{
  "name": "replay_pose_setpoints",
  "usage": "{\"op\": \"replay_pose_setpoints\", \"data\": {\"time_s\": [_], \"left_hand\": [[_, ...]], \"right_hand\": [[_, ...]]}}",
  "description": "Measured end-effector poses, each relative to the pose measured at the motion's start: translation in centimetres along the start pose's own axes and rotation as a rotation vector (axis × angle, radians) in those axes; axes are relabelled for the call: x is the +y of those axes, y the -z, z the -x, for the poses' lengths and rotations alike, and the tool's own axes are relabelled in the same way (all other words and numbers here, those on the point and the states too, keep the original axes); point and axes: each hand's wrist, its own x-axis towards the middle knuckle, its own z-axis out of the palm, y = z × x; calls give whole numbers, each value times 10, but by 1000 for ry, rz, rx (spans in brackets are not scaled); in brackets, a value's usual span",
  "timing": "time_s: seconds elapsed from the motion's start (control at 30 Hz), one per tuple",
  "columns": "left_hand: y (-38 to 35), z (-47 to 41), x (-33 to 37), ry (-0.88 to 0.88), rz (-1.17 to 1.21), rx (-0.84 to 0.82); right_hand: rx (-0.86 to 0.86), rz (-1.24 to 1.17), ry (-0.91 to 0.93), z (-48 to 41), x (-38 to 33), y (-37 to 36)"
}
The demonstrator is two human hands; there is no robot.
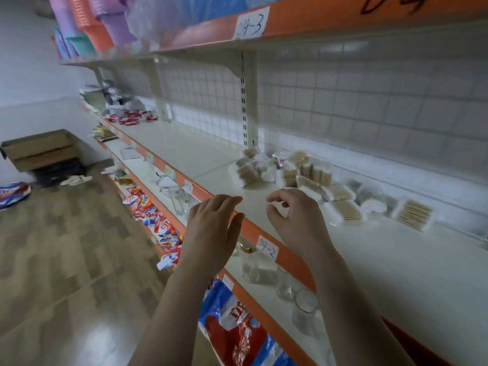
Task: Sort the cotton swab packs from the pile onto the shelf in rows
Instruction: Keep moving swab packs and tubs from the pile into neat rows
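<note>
Before the cotton swab pile (290,170): left hand (211,225) flat, fingers straight, empty; right hand (293,217) nearer it, loosely curled, seemingly empty.

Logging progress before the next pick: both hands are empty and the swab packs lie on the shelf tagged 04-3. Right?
No. The head view shows the cotton swab packs on the shelf with the 04-2 tag; the 04-3 tag sits on the shelf above. The left hand and right hand are empty.
</note>
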Motion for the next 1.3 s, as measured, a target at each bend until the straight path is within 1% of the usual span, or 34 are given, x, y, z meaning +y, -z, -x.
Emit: {"op": "replay_pose_setpoints", "data": {"time_s": [0.23,0.5,0.6,0.67,0.83,0.97,1.13,1.3], "left_hand": [[-31,-51,-46,25,44,-26],[-69,-112,-108,-1,124,-44],[-84,-142,-134,-44,149,-68],[-93,-163,-151,-81,169,-92],[-110,-210,-185,-151,180,-153],[-123,-240,-207,-222,227,-192],[-141,-261,-226,-295,285,-217],[-154,-277,-239,-341,331,-220]], "right_hand": [[-12,44,-14,-58,13,-37],[-32,120,-90,-114,23,-80],[-28,166,-146,-139,26,-100],[-21,154,-192,-155,27,-115],[41,126,-273,-187,24,-144],[84,176,-355,-213,29,-167],[10,272,-496,-235,39,-189],[80,257,-582,-240,38,-203]]}}
